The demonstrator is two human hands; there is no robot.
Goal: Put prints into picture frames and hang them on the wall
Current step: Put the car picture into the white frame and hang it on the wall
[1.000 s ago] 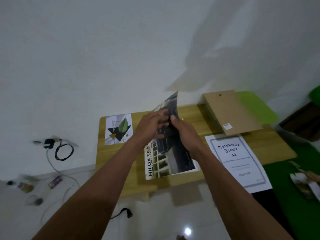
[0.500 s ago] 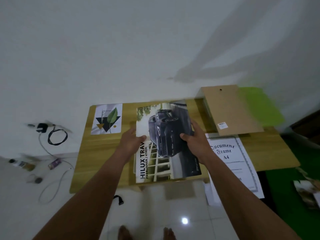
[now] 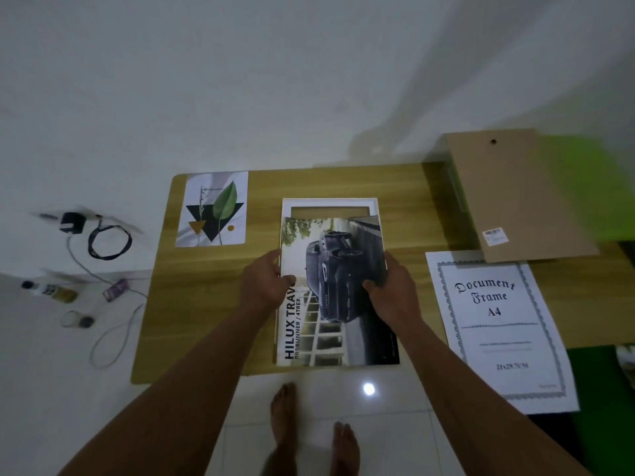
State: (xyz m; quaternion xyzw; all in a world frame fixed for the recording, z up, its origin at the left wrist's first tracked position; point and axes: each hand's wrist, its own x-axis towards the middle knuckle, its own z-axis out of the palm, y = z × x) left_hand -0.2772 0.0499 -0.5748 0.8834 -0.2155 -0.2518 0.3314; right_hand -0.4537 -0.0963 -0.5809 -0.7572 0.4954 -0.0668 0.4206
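Note:
A car print [image 3: 335, 297] lettered "HILUX" lies over a white picture frame [image 3: 329, 203] on the wooden table [image 3: 213, 304]; only the frame's far end shows beyond the print. My left hand [image 3: 264, 286] pinches the print's left edge, thumb on top. My right hand [image 3: 391, 290] pinches its right edge the same way. A leaf print [image 3: 212, 209] lies at the table's far left corner. A brown backing board [image 3: 515, 197] lies at the far right, and a "Document Frame A4" sheet [image 3: 498, 328] lies below it.
A white wall rises behind the table. On the floor to the left lie a charger with a black cable [image 3: 99, 235], small bottles [image 3: 51, 292] and a white cable. Green surfaces show at the right. My bare feet [image 3: 309, 438] stand on the white tiles below the table edge.
The print, held upright and edge-on a second ago, has been turned flat and lowered onto the white frame. My hands have moved apart to its left and right edges.

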